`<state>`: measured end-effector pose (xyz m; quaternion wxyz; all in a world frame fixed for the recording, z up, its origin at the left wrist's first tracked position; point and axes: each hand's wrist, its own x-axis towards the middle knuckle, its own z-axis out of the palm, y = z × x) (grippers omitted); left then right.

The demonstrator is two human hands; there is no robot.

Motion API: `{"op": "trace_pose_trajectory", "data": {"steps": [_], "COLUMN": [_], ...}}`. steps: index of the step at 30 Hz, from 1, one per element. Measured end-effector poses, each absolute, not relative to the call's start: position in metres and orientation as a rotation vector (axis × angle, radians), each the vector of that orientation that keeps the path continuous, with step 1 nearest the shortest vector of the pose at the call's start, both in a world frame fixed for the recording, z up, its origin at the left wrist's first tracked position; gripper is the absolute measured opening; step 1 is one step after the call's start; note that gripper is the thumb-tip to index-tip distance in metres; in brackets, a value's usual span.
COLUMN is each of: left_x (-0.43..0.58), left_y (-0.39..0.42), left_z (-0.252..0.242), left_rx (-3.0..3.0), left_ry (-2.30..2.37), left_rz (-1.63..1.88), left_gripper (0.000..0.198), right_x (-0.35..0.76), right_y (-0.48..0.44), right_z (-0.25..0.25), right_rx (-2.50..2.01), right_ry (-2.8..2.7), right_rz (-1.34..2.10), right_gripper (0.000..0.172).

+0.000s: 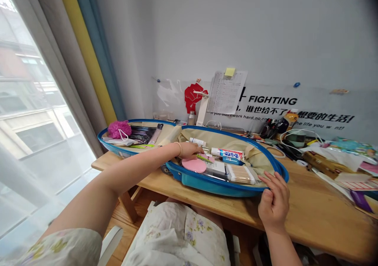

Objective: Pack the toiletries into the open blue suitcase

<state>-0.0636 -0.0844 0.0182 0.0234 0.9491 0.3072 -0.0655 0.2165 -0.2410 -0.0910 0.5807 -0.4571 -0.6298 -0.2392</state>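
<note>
An opened blue suitcase point(220, 188) lies with both halves spread on the wooden table. My left hand point(188, 149) reaches into its right half, with the fingers bent over a slim pink-and-green packet point(206, 158); the fingertips are partly hidden. Just below that hand is a round pink pad point(194, 165). Around it lie a toothpaste tube point(227, 153), a blue bottle point(232, 160), a white tube point(197, 141), a white box point(217, 167) and a pack of cotton swabs point(240, 174). At the right front rim, my right hand point(275, 199) is open, fingers apart, fingertips by the edge.
The suitcase's left half holds a magenta bath puff point(119, 129) and a set of dark brushes point(144, 133). Behind stand a white lamp point(202, 110) and a small bottle point(191, 118). Clutter, including an orange-labelled bottle point(289, 120) and a brown case point(323, 164), covers the table's right side.
</note>
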Motion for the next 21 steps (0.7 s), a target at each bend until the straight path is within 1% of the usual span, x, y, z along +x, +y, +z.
{"op": "trace_pose_trajectory", "data": {"steps": [4, 7, 9, 13, 16, 21], "left_x": [-0.068, -0.080, -0.097, -0.156, -0.208, -0.266], "left_y": [-0.085, -0.083, -0.077, -0.058, -0.045, -0.038], "left_z": [0.018, 0.027, 0.035, 0.052, 0.051, 0.025], "left_rx": [2.898, 2.876, 2.855, 2.756, 2.634, 2.453], "left_ry": [0.941, 0.995, 1.097, 1.427, 1.667, 1.856], "left_rz": [-0.144, -0.020, 0.095, 0.263, 0.182, -0.145], "left_gripper": [0.041, 0.036, 0.036, 0.046, 0.046, 0.040], "right_x": [0.216, 0.216, 0.216, 0.215, 0.215, 0.214], "right_y": [-0.241, -0.241, -0.241, -0.241, -0.241, -0.241], "right_z": [-0.092, -0.091, -0.091, -0.090, -0.090, -0.090], "right_rx": [-1.060, -1.055, -1.050, -1.062, -1.065, -1.069], "right_ry": [-1.475, -1.480, -1.483, -1.468, -1.459, -1.466], "right_rz": [-0.573, -0.590, -0.595, -0.569, -0.552, -0.572], "right_gripper": [0.034, 0.034, 0.033, 0.035, 0.035, 0.034]}}
